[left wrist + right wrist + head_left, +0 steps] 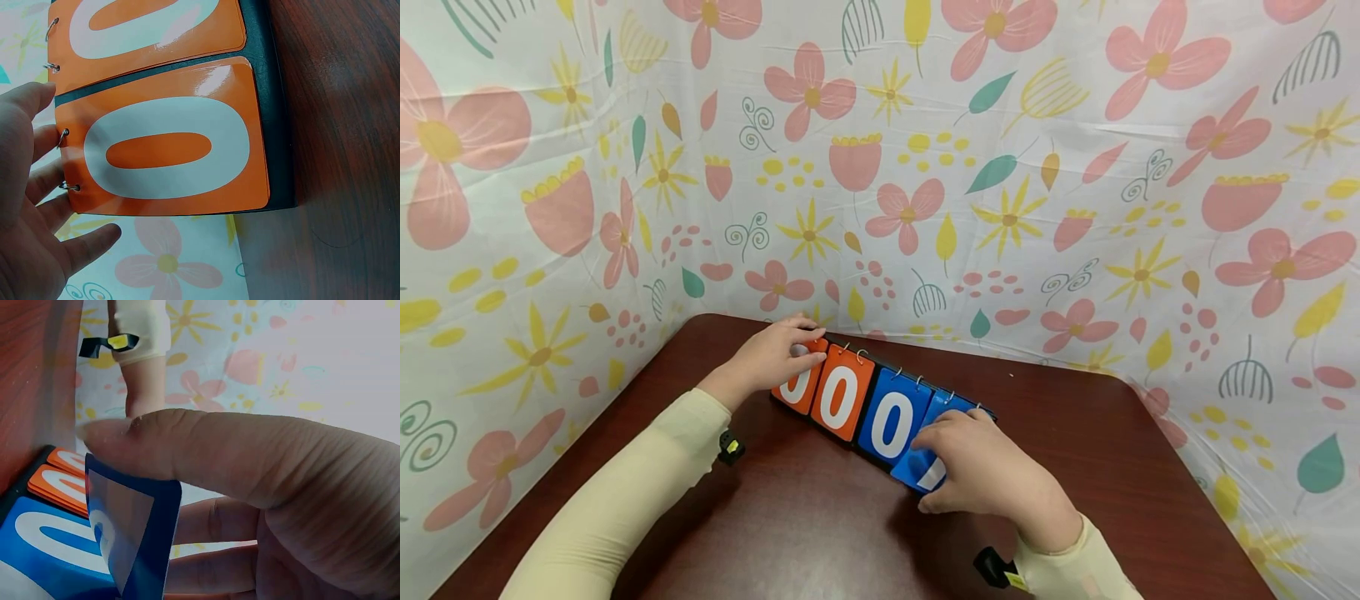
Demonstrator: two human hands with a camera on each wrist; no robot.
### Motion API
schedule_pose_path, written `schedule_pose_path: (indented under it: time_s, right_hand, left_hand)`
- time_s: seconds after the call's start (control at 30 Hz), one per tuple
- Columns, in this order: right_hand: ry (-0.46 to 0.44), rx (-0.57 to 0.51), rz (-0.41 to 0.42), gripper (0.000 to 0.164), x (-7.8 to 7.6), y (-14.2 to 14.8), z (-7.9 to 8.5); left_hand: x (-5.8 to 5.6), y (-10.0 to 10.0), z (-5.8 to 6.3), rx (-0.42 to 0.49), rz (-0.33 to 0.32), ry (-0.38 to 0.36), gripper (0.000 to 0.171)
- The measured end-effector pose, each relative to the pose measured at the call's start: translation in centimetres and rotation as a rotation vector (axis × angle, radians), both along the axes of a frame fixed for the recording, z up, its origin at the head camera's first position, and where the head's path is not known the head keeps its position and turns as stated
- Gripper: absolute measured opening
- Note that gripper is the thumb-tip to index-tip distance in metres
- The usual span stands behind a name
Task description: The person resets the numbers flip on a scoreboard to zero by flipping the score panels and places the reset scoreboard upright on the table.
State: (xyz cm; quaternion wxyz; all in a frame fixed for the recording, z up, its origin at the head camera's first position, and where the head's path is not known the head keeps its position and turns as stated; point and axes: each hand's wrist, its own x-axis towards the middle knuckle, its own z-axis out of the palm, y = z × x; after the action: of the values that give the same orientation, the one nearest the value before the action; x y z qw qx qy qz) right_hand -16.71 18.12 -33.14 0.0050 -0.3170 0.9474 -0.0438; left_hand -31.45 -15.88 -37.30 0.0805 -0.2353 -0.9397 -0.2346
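Observation:
A tabletop flip scoreboard [280, 156] leans back on the table, with orange number cards on the left and blue ones on the right, hung on metal rings. My left hand [769, 358] holds its left end by the top edge, the thumb at the rings and the fingers behind the board. Both orange cards [159, 152] show a white 0, as does the inner blue card [887, 417]. At the right end, my right hand [985, 471] pinches the outer blue card [164, 519], whose lower edge is lifted and bent away from the board. The hand hides most of its figure.
The scoreboard stands toward the back of a dark brown wooden table [790, 525]. A white cloth with flower prints [925, 275] hangs behind and to the left and right. Black wrist straps sit at both cream sleeves [625, 492].

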Motion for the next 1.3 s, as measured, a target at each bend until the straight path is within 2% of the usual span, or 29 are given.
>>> schedule_pose_path:
  time_s: [0.17,0.5,0.77,1.07,1.3]
  right_hand:
    - [-0.018,-0.006,-0.007,0.064,-0.3,0.1,0.0]
    - [-0.040,-0.045,-0.006,0.065,-0.6,0.4,0.4]
    - [0.039,-0.126,0.039,0.064,-1.4,1.3,0.4]
    - [0.228,-0.258,-0.012,0.058,-2.2,2.0,0.3]
    - [0.189,-0.222,-0.077,0.062,-2.7,2.1,0.1]
  left_hand:
    - [0.0,0.0,0.0,-0.003,0.004,-0.002,0.058]
    - [0.2,0.0,0.2,-0.007,0.002,-0.004,0.059]
    - [0.2,-0.1,0.0,-0.017,0.007,-0.008,0.059]
    - [0.3,-0.1,-0.5,-0.006,0.021,-0.017,0.062]
    - [0.4,0.0,-0.3,-0.001,0.023,0.000,0.061]
